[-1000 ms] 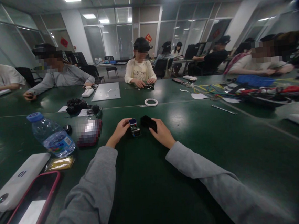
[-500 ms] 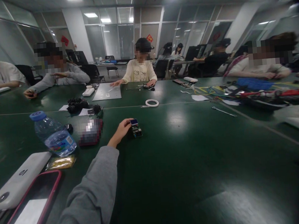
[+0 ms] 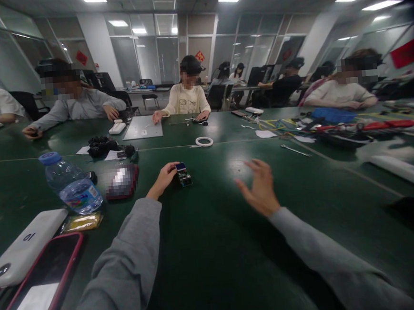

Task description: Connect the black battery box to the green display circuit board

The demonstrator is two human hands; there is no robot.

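The right hand (image 3: 259, 187) hovered right of the circuit module (image 3: 183, 174), fingers spread, while the left hand's (image 3: 165, 178) fingers clamped the module, the bottle (image 3: 73, 183) standing farther left on the counter (image 3: 214, 250).

Left of the grip: bottle (image 3: 73, 183), clear glossy plastic. Beneath the grip: tabletop (image 3: 214, 250), smooth, glossy green. Behind the grip: wrench (image 3: 296, 151), shiny metal. Below the grip: sleeve (image 3: 129, 256), matt grey cloth.

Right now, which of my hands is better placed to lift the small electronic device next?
Probably the left hand: its fingers are on the small electronic device. The right hand is open and apart from it, above the green table.
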